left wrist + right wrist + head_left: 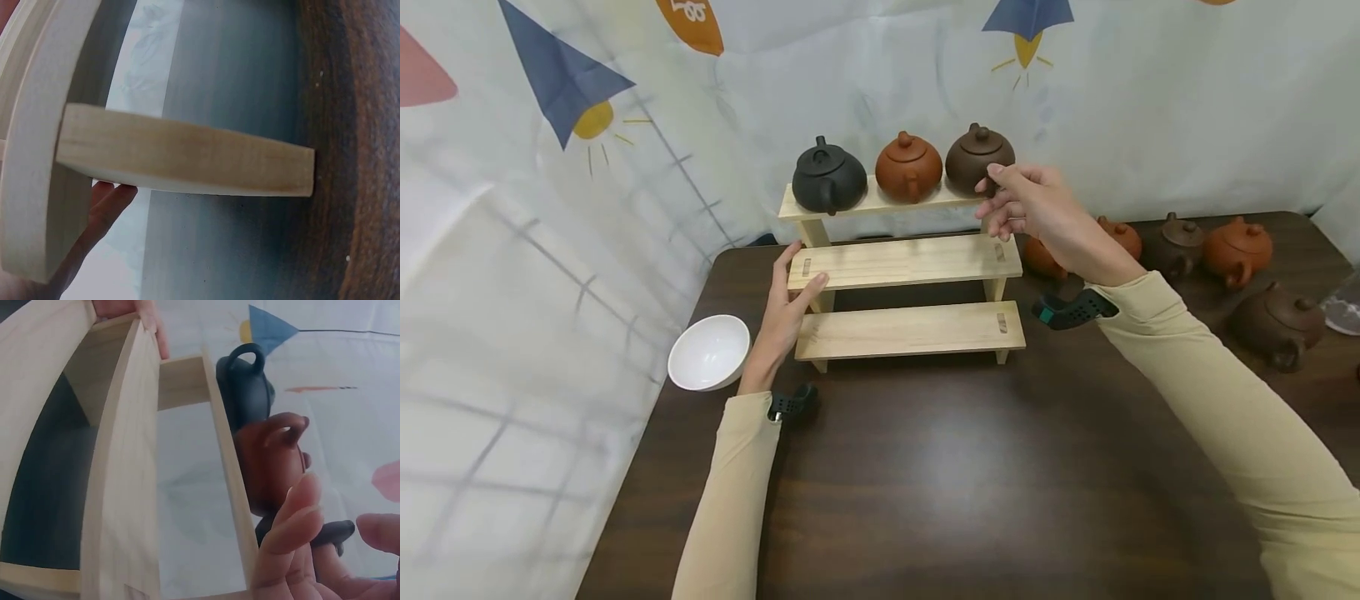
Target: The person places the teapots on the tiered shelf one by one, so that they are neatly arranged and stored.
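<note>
A three-tier wooden display stand [910, 260] stands on the table. My left hand [784, 312] grips the left end of its middle board, thumb on top; the left wrist view shows fingertips [112, 203] behind the board's leg. On the top board sit a black teapot [829, 177], a reddish-brown teapot [908, 169] and a dark brown teapot [977, 154]. My right hand [1033, 204] is at the dark brown teapot, fingers loosely bent. In the right wrist view the thumb stands apart from the fingers, and the hand hides most of that teapot.
Several more teapots, among them an orange one [1237, 250] and a dark brown one [1277, 321], stand on the table [940, 483] at the right. A white bowl [709, 352] lies left of the stand. Behind hangs a patterned white cloth [850, 75]. Something clear [1343, 304] shows at the right edge.
</note>
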Demonstrator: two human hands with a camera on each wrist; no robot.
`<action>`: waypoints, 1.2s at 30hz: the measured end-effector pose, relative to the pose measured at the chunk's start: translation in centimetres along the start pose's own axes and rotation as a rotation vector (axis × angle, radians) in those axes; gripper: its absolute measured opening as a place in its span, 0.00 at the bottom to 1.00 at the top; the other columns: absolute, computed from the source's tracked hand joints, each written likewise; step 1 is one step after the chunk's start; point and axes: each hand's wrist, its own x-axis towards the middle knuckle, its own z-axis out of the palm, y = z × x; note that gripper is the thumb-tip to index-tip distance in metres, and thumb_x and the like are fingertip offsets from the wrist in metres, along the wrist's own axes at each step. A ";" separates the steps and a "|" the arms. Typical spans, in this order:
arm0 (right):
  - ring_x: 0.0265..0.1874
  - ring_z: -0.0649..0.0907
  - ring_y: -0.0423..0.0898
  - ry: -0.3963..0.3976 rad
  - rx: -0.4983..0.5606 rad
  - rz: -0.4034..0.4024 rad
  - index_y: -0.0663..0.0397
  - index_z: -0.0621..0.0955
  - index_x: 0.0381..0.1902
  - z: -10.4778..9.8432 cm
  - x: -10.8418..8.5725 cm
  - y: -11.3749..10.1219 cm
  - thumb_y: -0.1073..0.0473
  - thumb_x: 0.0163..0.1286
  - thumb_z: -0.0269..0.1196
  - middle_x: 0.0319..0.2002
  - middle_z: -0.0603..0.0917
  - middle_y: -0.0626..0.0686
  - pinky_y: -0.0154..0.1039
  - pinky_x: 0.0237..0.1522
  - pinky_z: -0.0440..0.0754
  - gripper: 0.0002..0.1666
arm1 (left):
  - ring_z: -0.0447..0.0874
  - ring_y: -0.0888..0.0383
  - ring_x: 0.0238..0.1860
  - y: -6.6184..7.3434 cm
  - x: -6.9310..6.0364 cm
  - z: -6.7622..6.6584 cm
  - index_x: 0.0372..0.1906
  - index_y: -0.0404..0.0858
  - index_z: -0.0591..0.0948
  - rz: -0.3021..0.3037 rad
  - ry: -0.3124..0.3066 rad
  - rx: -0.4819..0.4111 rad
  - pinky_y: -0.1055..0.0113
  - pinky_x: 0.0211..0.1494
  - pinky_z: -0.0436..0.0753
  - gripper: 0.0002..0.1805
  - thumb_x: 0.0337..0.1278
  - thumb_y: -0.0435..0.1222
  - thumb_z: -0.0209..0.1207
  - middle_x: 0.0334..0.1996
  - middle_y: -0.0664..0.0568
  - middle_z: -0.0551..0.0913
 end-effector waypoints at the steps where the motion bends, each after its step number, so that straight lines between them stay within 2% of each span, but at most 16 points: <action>1: 0.22 0.81 0.43 -0.004 0.025 -0.008 0.64 0.74 0.50 -0.2 -0.2 0.0 0.49 0.83 0.55 0.32 0.86 0.53 0.35 0.28 0.78 0.20 | 0.59 0.51 0.76 0.1 0.1 0.0 0.84 0.40 0.49 0.005 -0.001 0.000 0.56 0.76 0.61 0.41 0.77 0.36 0.56 0.81 0.43 0.51; 6: 0.26 0.83 0.46 0.002 0.089 -0.041 0.60 0.72 0.57 -1.3 -2.3 0.1 0.50 0.83 0.55 0.39 0.84 0.56 0.36 0.30 0.80 0.19 | 0.59 0.51 0.77 0.6 0.2 0.1 0.84 0.39 0.48 0.010 -0.006 -0.001 0.55 0.76 0.60 0.41 0.77 0.35 0.55 0.81 0.43 0.51; 8: 0.27 0.83 0.47 0.015 0.077 -0.056 0.59 0.73 0.61 -2.0 -3.4 0.2 0.50 0.84 0.55 0.40 0.83 0.55 0.37 0.31 0.79 0.20 | 0.59 0.50 0.77 0.7 0.3 0.2 0.84 0.40 0.48 0.006 -0.006 0.003 0.56 0.76 0.61 0.41 0.77 0.36 0.55 0.81 0.43 0.51; 13: 0.29 0.82 0.48 0.062 0.014 -0.085 0.57 0.73 0.62 -4.6 -6.0 0.7 0.50 0.83 0.57 0.40 0.83 0.54 0.37 0.31 0.78 0.20 | 0.60 0.52 0.76 1.2 0.8 0.4 0.84 0.38 0.48 0.028 -0.010 -0.010 0.57 0.75 0.62 0.41 0.77 0.36 0.56 0.80 0.42 0.52; 17: 0.31 0.82 0.47 0.107 -0.028 -0.080 0.57 0.73 0.60 -7.6 -8.1 1.5 0.53 0.82 0.58 0.40 0.84 0.53 0.36 0.31 0.77 0.17 | 0.60 0.53 0.76 1.3 1.1 0.7 0.84 0.37 0.48 0.034 -0.025 -0.022 0.58 0.75 0.62 0.41 0.76 0.36 0.56 0.80 0.43 0.52; 21: 0.31 0.83 0.45 0.164 -0.018 -0.070 0.58 0.74 0.59 -11.0 -10.3 2.4 0.56 0.82 0.58 0.39 0.85 0.52 0.35 0.31 0.78 0.15 | 0.61 0.53 0.75 1.3 1.0 0.9 0.84 0.38 0.48 0.016 -0.031 -0.029 0.59 0.74 0.63 0.41 0.76 0.36 0.56 0.80 0.43 0.52; 25: 0.30 0.84 0.42 0.264 -0.102 -0.046 0.55 0.75 0.57 -14.0 -12.3 3.3 0.55 0.82 0.57 0.38 0.85 0.48 0.32 0.29 0.78 0.13 | 0.61 0.53 0.75 1.1 0.8 1.0 0.84 0.40 0.49 0.009 -0.027 -0.029 0.59 0.74 0.63 0.41 0.77 0.36 0.56 0.80 0.43 0.52; 31: 0.30 0.83 0.37 0.392 -0.264 0.057 0.44 0.73 0.59 -19.1 -14.9 5.3 0.51 0.83 0.54 0.37 0.85 0.39 0.30 0.29 0.77 0.12 | 0.62 0.52 0.74 0.9 0.7 0.9 0.84 0.40 0.49 0.003 -0.029 -0.036 0.60 0.73 0.64 0.41 0.77 0.36 0.56 0.80 0.42 0.54; 34: 0.29 0.83 0.34 0.422 -0.334 0.064 0.38 0.72 0.59 -22.0 -16.3 7.3 0.49 0.84 0.50 0.35 0.84 0.35 0.29 0.28 0.77 0.11 | 0.63 0.52 0.74 0.7 0.7 0.6 0.84 0.40 0.49 -0.007 -0.027 -0.035 0.60 0.73 0.64 0.41 0.77 0.36 0.56 0.80 0.42 0.54; 36: 0.26 0.82 0.33 0.422 -0.350 0.062 0.34 0.73 0.56 -23.3 -17.2 8.0 0.52 0.86 0.48 0.33 0.84 0.33 0.28 0.25 0.76 0.09 | 0.63 0.52 0.73 0.6 0.5 0.4 0.84 0.41 0.49 -0.018 -0.025 -0.030 0.60 0.74 0.63 0.41 0.77 0.37 0.57 0.80 0.43 0.54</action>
